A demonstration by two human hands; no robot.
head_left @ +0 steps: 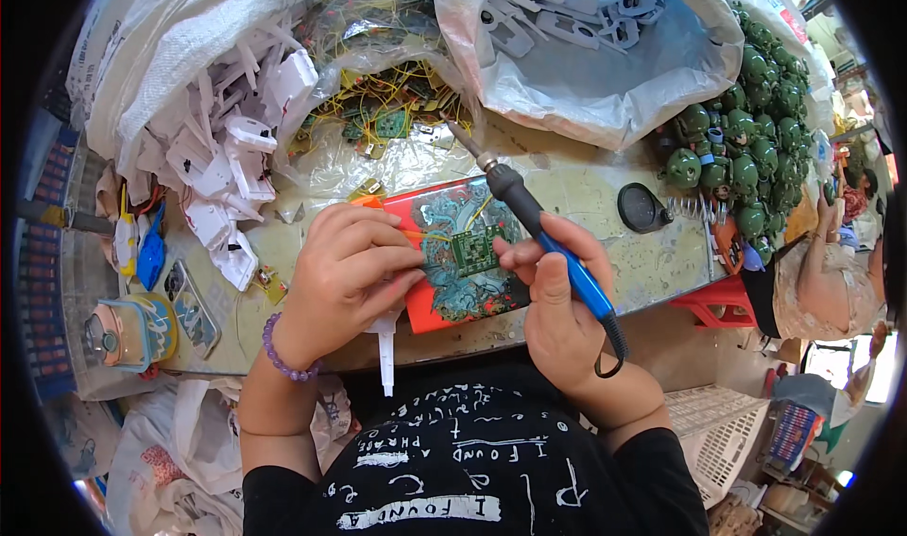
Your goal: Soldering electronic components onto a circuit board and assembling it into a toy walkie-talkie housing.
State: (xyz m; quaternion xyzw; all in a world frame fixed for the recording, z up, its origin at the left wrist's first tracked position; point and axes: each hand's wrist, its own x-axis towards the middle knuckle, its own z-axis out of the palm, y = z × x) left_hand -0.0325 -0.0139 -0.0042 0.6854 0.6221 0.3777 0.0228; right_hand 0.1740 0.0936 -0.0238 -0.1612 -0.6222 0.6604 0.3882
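Circuit board [475, 252] just left of your right hand [564, 300], the nearer, gripping a soldering iron [518, 196]. Left hand [350, 272] curls over white part [385, 347]; can't tell hold.

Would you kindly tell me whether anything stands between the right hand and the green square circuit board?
Nothing visible does: the right hand is at the right edge of the green square circuit board, touching or nearly so.

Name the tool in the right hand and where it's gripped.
The right hand holds a soldering iron by its blue handle.
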